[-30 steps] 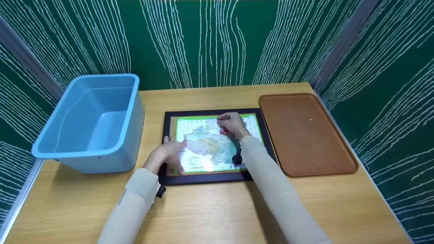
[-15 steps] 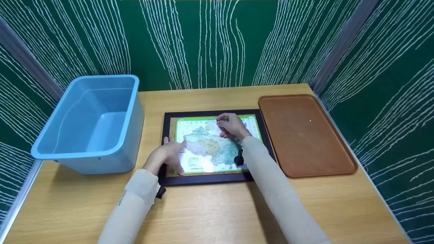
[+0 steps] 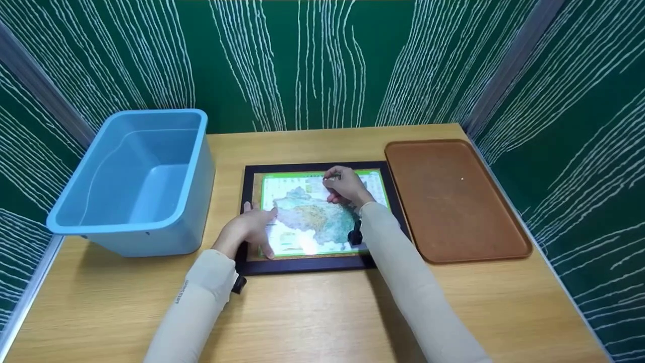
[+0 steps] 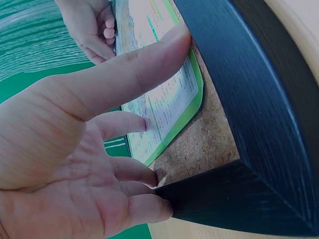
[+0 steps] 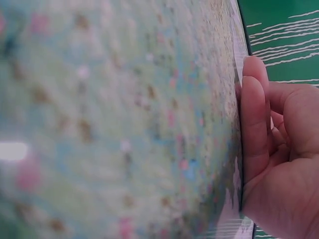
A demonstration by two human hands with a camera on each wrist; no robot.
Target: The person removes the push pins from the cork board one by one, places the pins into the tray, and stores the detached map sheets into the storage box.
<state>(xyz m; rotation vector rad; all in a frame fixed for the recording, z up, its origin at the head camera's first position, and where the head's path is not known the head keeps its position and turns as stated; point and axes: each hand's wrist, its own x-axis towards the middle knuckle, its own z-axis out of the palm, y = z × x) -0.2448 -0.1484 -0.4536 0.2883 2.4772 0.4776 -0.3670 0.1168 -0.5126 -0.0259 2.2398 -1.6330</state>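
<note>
A map sheet with a green border lies on a cork board in a dark frame on the table. My left hand is spread over the board's left side. In the left wrist view, its thumb lies across the map's green edge, and the other fingers reach over the cork and frame corner. Near the map's top edge, my right hand has curled fingers, thumb and forefinger pinched on something small and dark, mostly hidden. In the right wrist view, these fingers are beside the map surface.
A deep blue tub stands left of the frame. On the right, a flat brown tray lies close against the frame's right side. Green walls with white streaks enclose the wooden table at the back and sides.
</note>
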